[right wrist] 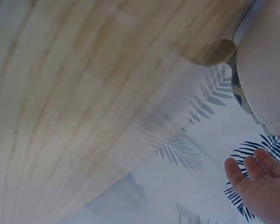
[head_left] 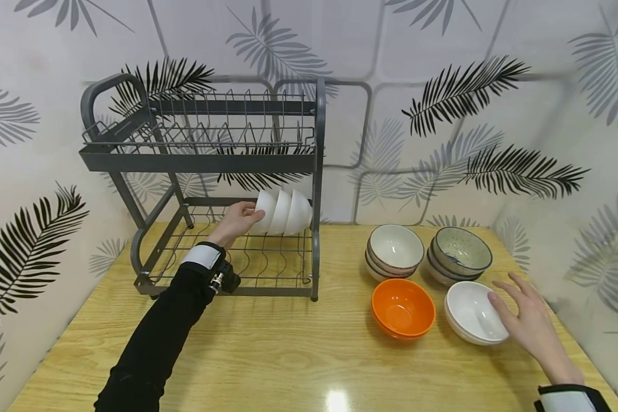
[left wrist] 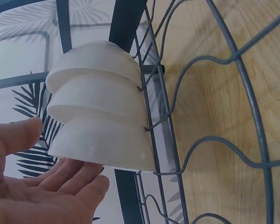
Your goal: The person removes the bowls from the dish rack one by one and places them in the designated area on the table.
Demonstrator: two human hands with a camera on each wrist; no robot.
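Three white bowls (head_left: pixel 289 213) stand on edge in a row, nested together, at the right end of the dish rack's lower tier. At the nearest bowl's rim is my left hand (head_left: pixel 238 220). In the left wrist view, the fingers of the left hand (left wrist: pixel 51 186) reach just past that rim, partly hidden by the bowl, and the thumb is apart from it. Whether they touch it I cannot tell. My right hand (head_left: pixel 533 320), fingers spread, is beside a stack of white bowls (head_left: pixel 475 312) on the table; in the right wrist view, the right hand (right wrist: pixel 266 186) holds nothing.
Two orange bowls (head_left: pixel 403 309) are stacked left of the white stack. Behind stand a stack of cream bowls (head_left: pixel 395 247) and one of speckled grey-green bowls (head_left: pixel 460 252). The dark metal rack (head_left: pixel 201 163) has an upper wire tier. Patterned wall (head_left: pixel 371 51) borders the wooden table (head_left: pixel 288 355).
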